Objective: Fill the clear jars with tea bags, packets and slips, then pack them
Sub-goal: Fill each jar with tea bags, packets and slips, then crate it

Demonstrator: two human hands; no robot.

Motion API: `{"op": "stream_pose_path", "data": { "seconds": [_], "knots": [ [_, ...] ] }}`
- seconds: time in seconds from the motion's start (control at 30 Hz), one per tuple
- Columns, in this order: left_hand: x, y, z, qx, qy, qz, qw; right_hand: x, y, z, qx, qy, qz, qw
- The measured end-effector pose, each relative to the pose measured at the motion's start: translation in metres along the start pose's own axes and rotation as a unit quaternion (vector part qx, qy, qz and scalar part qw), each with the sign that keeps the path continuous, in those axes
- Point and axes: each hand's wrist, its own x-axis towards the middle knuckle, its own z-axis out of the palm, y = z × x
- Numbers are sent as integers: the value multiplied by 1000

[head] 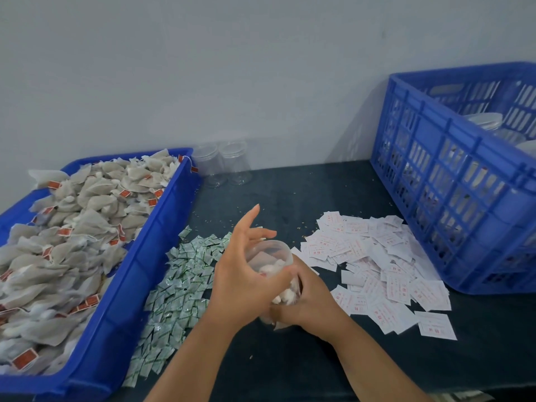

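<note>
A clear jar (272,253) with tea bags inside stands tilted on the dark table between my hands. My right hand (310,303) grips the jar's lower part. My left hand (243,271) lies against the jar's left side with its fingers stretched upward over the rim. A blue tray (150,250) at the left is heaped with tea bags (75,233) that carry red tags. Green-and-white packets (179,288) lie in a pile beside the tray. White slips with red print (377,271) are spread to the right of the jar.
Two empty clear jars (223,165) stand at the back against the wall. A tall blue crate (452,181) at the right holds lidded jars (487,121). Small crumbs dot the dark table (290,367).
</note>
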Motion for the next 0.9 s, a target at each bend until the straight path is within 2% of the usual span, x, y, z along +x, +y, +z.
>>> {"op": "stream_pose_path", "data": {
  "seconds": [0.13,0.23,0.37,0.53,0.7,0.77,0.9],
  "knots": [
    [0,-6,-7,0,-48,11,999,-2,-7,4,-10,-25,8,1000],
    [0,-10,-12,-2,-48,38,998,-4,-18,11,-33,-7,-4,999],
    [2,0,-15,-22,-16,88,996,-8,-49,6,-185,56,-31,981],
    [11,44,-7,-39,-53,184,981,-28,-113,-27,-299,70,-68,949],
    [39,108,22,-110,-41,190,975,-48,-182,-97,-291,149,-121,937],
    [55,134,40,-137,-54,175,974,-53,-213,-127,-315,209,-148,914],
    [88,169,82,-103,-95,177,974,-52,-265,-198,-394,352,-154,835]
  ]
}}
